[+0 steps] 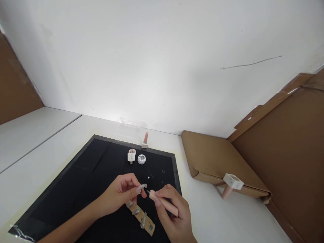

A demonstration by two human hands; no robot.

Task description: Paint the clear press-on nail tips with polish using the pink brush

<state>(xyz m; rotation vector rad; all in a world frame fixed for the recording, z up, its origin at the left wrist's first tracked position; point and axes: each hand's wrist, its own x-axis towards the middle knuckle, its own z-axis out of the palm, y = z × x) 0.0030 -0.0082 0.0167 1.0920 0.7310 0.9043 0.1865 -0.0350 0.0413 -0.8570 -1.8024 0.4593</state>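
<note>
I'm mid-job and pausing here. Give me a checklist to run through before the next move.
1. Left hand grips the small, pale translucent curved piece: ok.
2. Right hand holds the long pink brush handle: ok.
3. Dark brush tip clear of the left hand: cannot tell; they look very close.
4. White square bottle with the grey neck capped: not ok, its neck is bare.
5. Tan strip carrying translucent pieces lies on the black mat: ok.

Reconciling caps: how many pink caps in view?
3: held cap in the right hand; upright cap on the bottle at the far edge of the black mat; tilted cap on another bottle by the cardboard box. Others could be hidden.
</note>
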